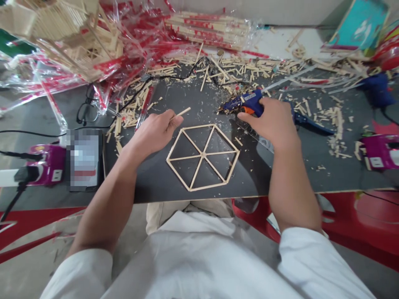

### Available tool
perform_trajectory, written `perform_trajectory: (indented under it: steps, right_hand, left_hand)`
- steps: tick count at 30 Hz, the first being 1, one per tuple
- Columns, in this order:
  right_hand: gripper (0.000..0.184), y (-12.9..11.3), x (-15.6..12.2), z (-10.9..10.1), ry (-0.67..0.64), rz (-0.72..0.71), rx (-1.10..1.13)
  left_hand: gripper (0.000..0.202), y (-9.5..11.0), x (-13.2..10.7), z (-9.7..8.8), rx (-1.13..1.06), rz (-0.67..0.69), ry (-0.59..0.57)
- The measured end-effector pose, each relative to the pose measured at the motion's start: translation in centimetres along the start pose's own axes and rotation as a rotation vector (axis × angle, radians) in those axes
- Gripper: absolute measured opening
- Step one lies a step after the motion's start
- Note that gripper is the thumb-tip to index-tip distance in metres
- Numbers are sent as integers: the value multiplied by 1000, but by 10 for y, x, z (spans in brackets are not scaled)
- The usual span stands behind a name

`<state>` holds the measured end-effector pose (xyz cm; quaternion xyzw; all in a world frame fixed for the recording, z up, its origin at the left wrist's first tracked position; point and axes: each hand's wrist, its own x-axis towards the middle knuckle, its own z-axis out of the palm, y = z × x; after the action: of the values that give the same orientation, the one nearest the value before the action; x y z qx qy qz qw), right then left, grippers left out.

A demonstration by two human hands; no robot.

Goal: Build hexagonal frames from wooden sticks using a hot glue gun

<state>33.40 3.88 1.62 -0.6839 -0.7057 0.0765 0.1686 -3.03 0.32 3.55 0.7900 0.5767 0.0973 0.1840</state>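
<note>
A flat hexagonal frame of thin wooden sticks (203, 155), with spokes meeting at its centre, lies on the dark table. Just above its upper left corner, my left hand (158, 131) pinches a short wooden stick (183, 111) that points up to the right. To the frame's upper right, my right hand (276, 122) is around a blue hot glue gun (252, 99) with an orange trigger. Its nozzle faces left. The thumb sits below the trigger, and the other fingers are mostly hidden behind the hand.
Cut stick pieces (246, 68) litter the table's back. Behind them lie plastic-wrapped stick bundles (208, 31) and a wooden stick model (62, 33). A phone (84, 160) and purple power socket (46, 164) are left. A dark blue handle (313, 124) and second glue gun (378, 89) lie right.
</note>
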Motion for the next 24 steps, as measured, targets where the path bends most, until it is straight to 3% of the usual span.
perform_trajectory:
  steps: [3,6,10,13,24]
  right_hand:
    - [58,-10,-5,4,152,-35,5]
    - [44,-38,-16,2,286,-208,109]
    - [28,-77,-32,11,122,-439,331]
    - [19,-90,-38,24,68,-538,408]
    - [16,-79,-28,30,86,-437,471]
  left_hand:
    - [47,6,-1,0,-14,55,42]
    - [44,14,-2,2,61,74,-1]
    - [43,20,-3,8,106,144,-17]
    - [46,21,-4,12,99,182,-17]
    - [44,-9,1,-8,21,143,66]
